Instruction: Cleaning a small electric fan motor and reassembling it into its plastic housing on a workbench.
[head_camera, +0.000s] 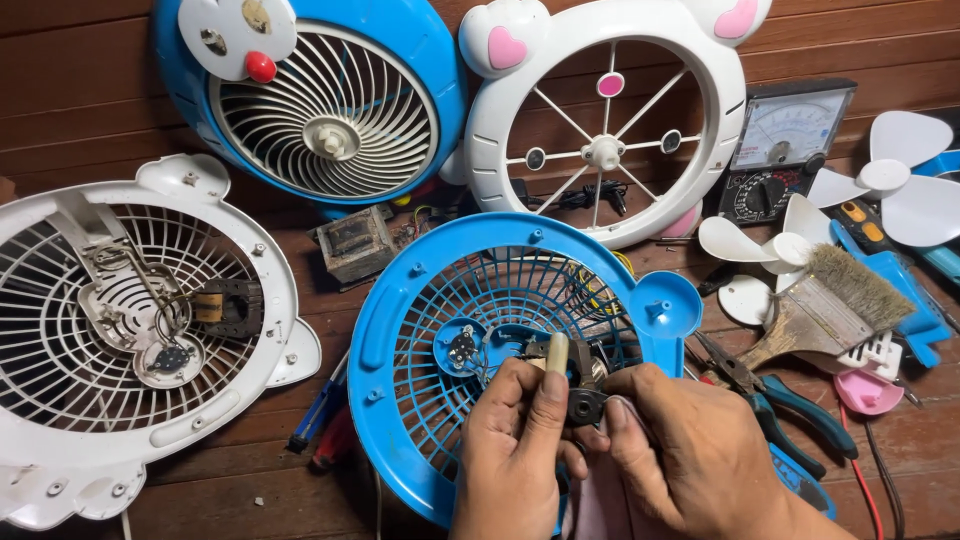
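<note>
A blue round fan grille shell (400, 330) lies in the middle of the wooden surface. Over its lower centre my left hand (515, 455) and my right hand (690, 455) both hold a small dark fan motor (580, 385). My left index finger and thumb pinch the motor's near side, and my right thumb presses its lower right. A pale pink cloth (600, 500) shows between my wrists. Thin wires run from the motor to a small switch part (462, 347) fixed in the grille.
A white fan grille with its motor (130, 320) lies at left. A blue fan front (320, 95) and a white-pink front ring (610, 110) stand behind. To the right: an analog multimeter (785, 145), white fan blades (895, 180), a brush (830, 305), pliers (775, 395), screwdrivers (325, 425).
</note>
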